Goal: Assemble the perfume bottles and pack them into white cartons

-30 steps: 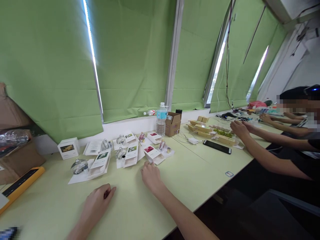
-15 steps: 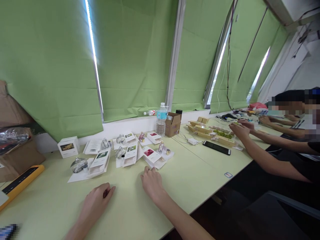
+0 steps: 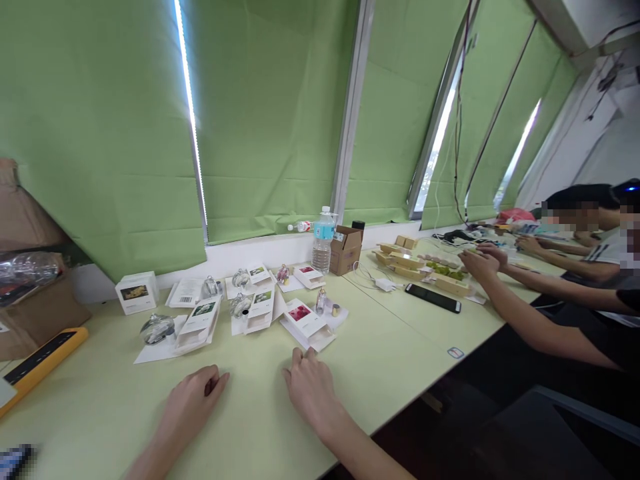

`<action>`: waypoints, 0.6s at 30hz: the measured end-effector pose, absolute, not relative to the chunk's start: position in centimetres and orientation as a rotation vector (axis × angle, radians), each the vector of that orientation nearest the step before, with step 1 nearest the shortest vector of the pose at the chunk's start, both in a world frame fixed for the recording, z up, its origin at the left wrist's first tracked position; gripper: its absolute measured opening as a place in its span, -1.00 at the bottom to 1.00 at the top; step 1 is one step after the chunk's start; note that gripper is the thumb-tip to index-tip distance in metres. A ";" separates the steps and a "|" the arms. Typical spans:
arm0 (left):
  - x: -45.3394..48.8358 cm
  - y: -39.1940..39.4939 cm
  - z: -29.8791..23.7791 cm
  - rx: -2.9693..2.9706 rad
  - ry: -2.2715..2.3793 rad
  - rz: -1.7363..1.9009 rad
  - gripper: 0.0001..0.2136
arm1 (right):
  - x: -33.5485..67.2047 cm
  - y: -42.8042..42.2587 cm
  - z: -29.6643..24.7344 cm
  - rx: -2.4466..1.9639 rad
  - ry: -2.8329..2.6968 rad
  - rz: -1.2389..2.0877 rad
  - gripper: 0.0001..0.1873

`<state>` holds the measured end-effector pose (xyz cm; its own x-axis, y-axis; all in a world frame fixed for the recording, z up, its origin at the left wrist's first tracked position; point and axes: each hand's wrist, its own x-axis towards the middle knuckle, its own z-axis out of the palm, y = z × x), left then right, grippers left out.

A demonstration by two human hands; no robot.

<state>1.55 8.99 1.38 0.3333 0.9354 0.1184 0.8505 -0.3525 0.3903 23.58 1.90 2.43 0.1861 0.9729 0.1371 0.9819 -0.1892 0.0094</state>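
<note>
My left hand (image 3: 194, 398) rests on the table on its side, its fingers curled into a loose fist with nothing visible in it. My right hand (image 3: 311, 387) lies palm down with bent fingers, just in front of a white box with a pink flower picture (image 3: 303, 317). I see nothing in that hand; whether its fingertips touch the box edge I cannot tell. Beside this box stand a small clear perfume bottle (image 3: 321, 301) and a gold cap (image 3: 336, 309). Farther left, a rounded glass bottle (image 3: 157, 329) sits by an opened green-picture box (image 3: 199, 325).
More bottles and boxes, including a closed white box (image 3: 137, 293), line the back. A water bottle (image 3: 324, 243) and a brown carton (image 3: 346, 250) stand behind. To the right are a phone (image 3: 433, 298), a charger (image 3: 385, 285) and a co-worker's hands (image 3: 481, 262). An orange object (image 3: 47, 367) lies left.
My right hand has drawn back slightly towards me. The pink-flower box, with the small bottle and cap beside it, has shifted a little nearer. My left hand stays nearly in place.
</note>
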 end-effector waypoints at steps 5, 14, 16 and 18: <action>1.5 9.1 1.3 2.340 1.601 0.470 -0.67 | 22.9 1.0 2.6 -2.375 -1.958 -0.157 -0.69; 1.4 9.1 1.3 2.343 1.613 0.441 -0.67 | 22.3 -0.9 3.2 -2.375 -2.010 -0.046 -0.69; 1.4 9.1 1.3 2.337 1.619 0.444 -0.67 | 22.0 -1.7 3.5 -2.392 -2.025 0.020 -0.67; 1.4 9.1 1.2 2.335 1.621 0.443 -0.66 | 21.4 -2.5 3.9 -2.400 -2.033 0.078 -0.66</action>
<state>1.39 9.14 1.23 0.3294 0.9390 0.0984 0.8585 -0.3413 0.3827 21.44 -2.53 3.86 0.1638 0.9856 -0.0414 0.9859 -0.1650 -0.0282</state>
